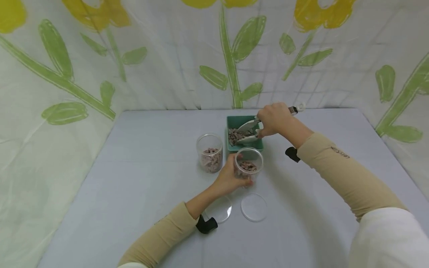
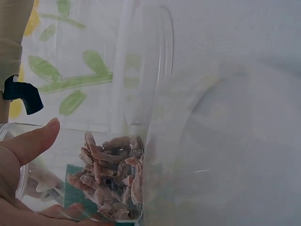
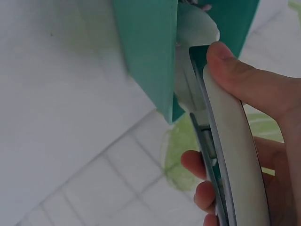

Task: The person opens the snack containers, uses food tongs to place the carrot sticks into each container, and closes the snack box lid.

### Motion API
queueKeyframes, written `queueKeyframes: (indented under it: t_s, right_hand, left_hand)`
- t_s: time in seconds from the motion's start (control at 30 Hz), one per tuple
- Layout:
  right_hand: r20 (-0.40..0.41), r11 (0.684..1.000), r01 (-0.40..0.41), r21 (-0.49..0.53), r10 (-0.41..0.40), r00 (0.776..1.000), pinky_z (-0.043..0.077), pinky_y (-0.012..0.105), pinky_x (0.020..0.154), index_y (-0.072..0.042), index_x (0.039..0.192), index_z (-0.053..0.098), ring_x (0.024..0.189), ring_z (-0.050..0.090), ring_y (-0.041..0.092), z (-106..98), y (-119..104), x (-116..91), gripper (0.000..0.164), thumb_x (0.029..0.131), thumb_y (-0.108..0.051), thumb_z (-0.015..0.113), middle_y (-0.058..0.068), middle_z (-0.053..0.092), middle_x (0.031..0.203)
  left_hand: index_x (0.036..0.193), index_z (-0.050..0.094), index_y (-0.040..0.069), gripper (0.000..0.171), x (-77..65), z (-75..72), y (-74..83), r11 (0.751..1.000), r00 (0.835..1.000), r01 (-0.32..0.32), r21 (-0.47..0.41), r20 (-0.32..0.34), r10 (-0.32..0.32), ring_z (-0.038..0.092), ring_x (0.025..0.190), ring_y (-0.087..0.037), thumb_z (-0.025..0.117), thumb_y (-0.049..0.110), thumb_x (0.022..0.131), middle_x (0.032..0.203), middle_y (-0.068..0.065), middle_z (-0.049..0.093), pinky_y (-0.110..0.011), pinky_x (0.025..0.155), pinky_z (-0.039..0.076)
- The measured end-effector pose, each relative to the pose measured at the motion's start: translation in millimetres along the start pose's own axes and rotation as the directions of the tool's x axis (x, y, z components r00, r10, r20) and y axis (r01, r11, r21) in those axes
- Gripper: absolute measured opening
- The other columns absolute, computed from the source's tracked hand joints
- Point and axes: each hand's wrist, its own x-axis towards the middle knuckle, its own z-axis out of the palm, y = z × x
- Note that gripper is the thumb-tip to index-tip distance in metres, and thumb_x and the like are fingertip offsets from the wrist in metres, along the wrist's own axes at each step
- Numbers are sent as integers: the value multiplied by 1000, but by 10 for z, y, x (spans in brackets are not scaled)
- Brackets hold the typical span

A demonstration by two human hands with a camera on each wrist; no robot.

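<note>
My left hand (image 1: 230, 176) grips a clear plastic jar (image 1: 248, 160) around its side, with brownish dried strips (image 2: 113, 174) lying in its lower part. In the right wrist view my right hand (image 3: 263, 94) holds a pair of tongs (image 3: 230, 136) with pale handles, thumb on one side and fingers on the other. The white heads of the tongs reach down into a green rectangular container (image 1: 244, 148), spread on either side of more of the strips (image 1: 236, 136). A second clear jar (image 1: 209, 152), part filled with strips, stands left of the container.
Two clear round lids, a left lid (image 1: 219, 209) and a right lid (image 1: 254, 207), lie flat on the pale table (image 1: 151, 149) in front of the jars. Behind the table's far edge hangs a white curtain (image 1: 161, 82) painted with flowers.
</note>
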Motion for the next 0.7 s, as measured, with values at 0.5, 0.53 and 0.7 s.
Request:
queueKeyframes:
  t_s: [0.5, 0.53, 0.7]
  right_hand:
    - [211, 978, -138, 159, 103, 972, 52, 50, 74, -3, 138, 52, 103, 61, 36, -52, 49, 15, 97, 69, -69, 71, 19, 59, 128]
    - [225, 979, -133, 157, 95, 970, 52, 51, 77, -2, 140, 49, 108, 59, 37, -35, 35, 24, 100, 69, -69, 71, 20, 57, 132]
    - [255, 978, -138, 157, 95, 962, 53, 48, 74, -2, 140, 48, 104, 60, 36, 43, -24, 63, 98, 70, -64, 73, 20, 59, 128]
  left_hand:
    - [136, 33, -2, 82, 4, 1, 11, 1000, 1000, 0, 25, 1, 0, 42, 131, -34, 84, 4, 73, 138, -21, 45, -46, 110, 33]
    - [136, 33, -2, 82, 1, 4, 14, 1000, 1000, 2, 28, -2, -2, 42, 131, -34, 84, 4, 72, 138, -21, 45, -45, 110, 33]
    - [136, 34, -2, 82, -1, 10, 25, 1000, 1000, 2, 28, -6, -2, 43, 130, -34, 84, 5, 72, 137, -21, 46, -46, 110, 33]
